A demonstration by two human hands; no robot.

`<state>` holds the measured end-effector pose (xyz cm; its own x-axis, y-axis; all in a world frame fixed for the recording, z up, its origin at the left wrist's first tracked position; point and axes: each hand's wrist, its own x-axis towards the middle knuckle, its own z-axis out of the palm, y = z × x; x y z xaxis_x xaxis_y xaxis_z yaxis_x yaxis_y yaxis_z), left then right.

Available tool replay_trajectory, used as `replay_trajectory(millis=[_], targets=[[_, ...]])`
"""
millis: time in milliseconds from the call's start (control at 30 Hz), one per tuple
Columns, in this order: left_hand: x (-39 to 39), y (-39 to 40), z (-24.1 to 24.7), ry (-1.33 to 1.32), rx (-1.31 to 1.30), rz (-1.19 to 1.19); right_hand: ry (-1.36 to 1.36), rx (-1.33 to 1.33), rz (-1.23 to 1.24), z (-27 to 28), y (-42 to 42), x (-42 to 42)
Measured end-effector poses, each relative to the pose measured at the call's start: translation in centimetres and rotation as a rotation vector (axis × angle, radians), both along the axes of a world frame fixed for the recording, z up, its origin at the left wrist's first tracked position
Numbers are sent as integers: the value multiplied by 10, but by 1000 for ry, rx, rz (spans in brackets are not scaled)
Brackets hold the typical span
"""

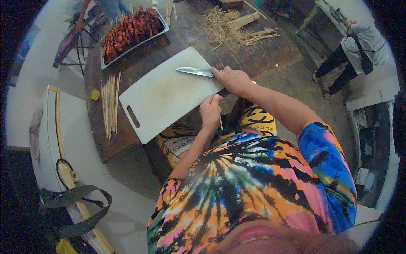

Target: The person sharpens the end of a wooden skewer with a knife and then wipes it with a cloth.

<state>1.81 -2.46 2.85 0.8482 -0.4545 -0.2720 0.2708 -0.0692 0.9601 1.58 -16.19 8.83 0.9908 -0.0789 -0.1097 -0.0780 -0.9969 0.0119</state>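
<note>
My right hand (234,80) grips a kitchen knife (196,71), its blade pointing left over the right part of a white plastic cutting board (168,90). Just below the knife, at the board's near right edge, my left hand (211,111) pinches a thin wooden stick (221,122). The stick's lower end shows below the fingers, and a thin length of it seems to reach up towards the knife. Left of the board, by its handle slot, lies a bundle of bamboo skewers (110,106) on the dark wooden table (187,31).
A metal tray (136,47) of skewered red meat (131,31) stands at the far left. Shavings (219,27) and bundled sticks (242,21) lie at the far side. A yellow round thing (94,94) is at the left edge. Another person (358,50) stands at the upper right.
</note>
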Motion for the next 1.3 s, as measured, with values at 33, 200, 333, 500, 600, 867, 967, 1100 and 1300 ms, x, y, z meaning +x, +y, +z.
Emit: replay_trajectory(millis=[33, 200, 333, 500, 600, 867, 967, 1100, 1300], targets=[[-1, 1, 1, -31, 27, -19, 10, 16, -31, 3, -3, 5], [-3, 7, -5, -4, -13, -7, 43, 150, -87, 14, -21, 23], [-5, 2, -8, -4, 27, 25, 49, 237, -181, 6, -29, 10], [-8, 7, 2, 1, 75, -2, 120, 125, -120, 16, -6, -39], [-10, 6, 5, 15, 84, -7, 127, 52, -52, 18, 1, -53], [-11, 4, 1, 5, 89, -4, 66, 87, -81, -1, -4, -46], [-10, 2, 0, 3, 73, 10, 76, 86, -90, 1, 1, -38], [-8, 2, 5, -1, 90, -7, 23, 94, -72, -4, -3, -31], [-10, 1, 6, 11, 70, 25, -15, 40, -22, -2, -5, -27]])
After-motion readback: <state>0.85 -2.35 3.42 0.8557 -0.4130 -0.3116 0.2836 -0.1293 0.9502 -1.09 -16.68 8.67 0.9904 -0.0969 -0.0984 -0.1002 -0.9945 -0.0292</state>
